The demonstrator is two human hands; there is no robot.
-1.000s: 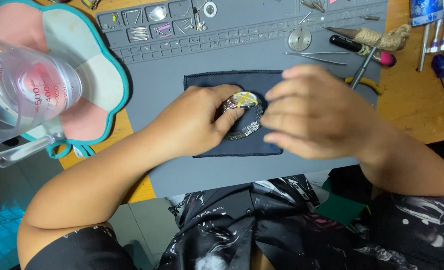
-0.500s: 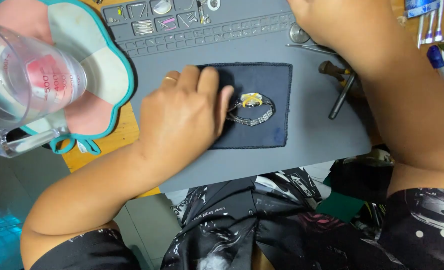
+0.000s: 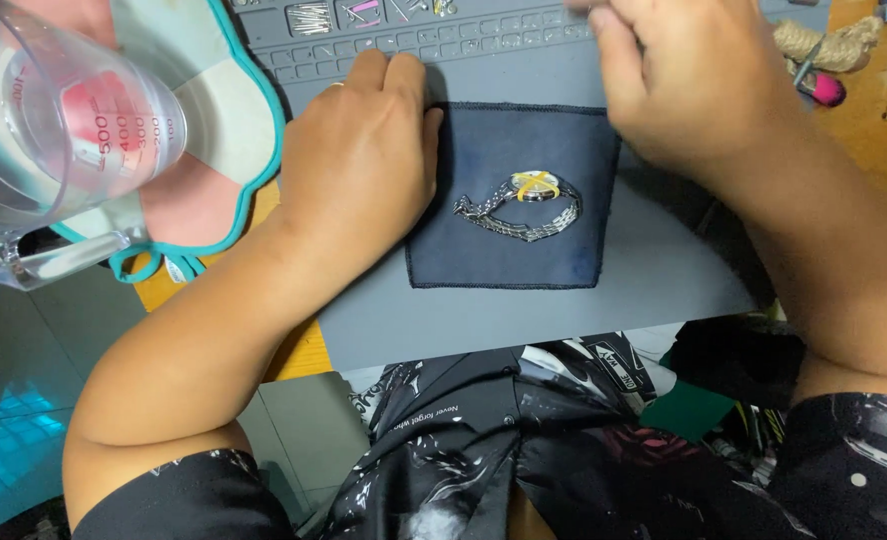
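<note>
1. Wooden worktop (image 3: 879,150) underneath everything, with a big grey rubber mat (image 3: 564,310) covering most of it. Top strip of the mat is split into little compartments with tiny parts in them, too small to tell what.
2. Clear measuring jug (image 3: 39,130) looms in the near left corner, sitting over a pink pad with a teal rim (image 3: 254,150).
3. Dark blue cloth (image 3: 514,200) lies flat in the middle of the mat.
4. Left hand (image 3: 364,165) is lying flat, palm down, fingers together, with its edge on the cloth's left border. Not holding anything.
5. Right hand (image 3: 689,85) is up at the cloth's top right corner, fingers curled downward. Can't tell if it's pinching anything, the fingertips are blurred.
6. Wristwatch (image 3: 524,205), metal bracelet and yellowish dial, lies on the cloth between the 2 hands, neither one touching it.
7. Twine bundle (image 3: 829,45) and a pink-tipped tool (image 3: 824,88) sit at the far right.
</note>
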